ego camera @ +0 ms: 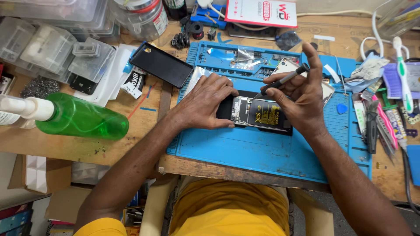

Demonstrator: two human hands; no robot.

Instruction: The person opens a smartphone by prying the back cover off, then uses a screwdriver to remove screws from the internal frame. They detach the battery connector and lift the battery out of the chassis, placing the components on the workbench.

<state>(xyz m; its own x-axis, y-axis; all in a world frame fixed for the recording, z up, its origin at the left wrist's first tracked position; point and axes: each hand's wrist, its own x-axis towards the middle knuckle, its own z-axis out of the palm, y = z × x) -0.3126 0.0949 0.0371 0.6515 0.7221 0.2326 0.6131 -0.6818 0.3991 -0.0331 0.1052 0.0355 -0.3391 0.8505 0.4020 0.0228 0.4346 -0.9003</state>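
Observation:
An opened phone (258, 114) lies face down on a blue work mat (262, 150), its black battery and circuit board showing. My left hand (205, 102) rests flat on the phone's left end and holds it down. My right hand (302, 94) grips a thin dark screwdriver (282, 81), forefinger raised on its top. The screwdriver's tip touches the phone's upper edge near the board. A detached back cover (286, 66) lies behind my right hand, partly hidden by it.
A green spray bottle (81, 118) lies on its side at the left. A black phone case (162, 64) sits behind the mat's left corner. Clear plastic boxes (48, 46) crowd the back left. Tweezers, a toothbrush (402, 70) and other small tools lie at the right.

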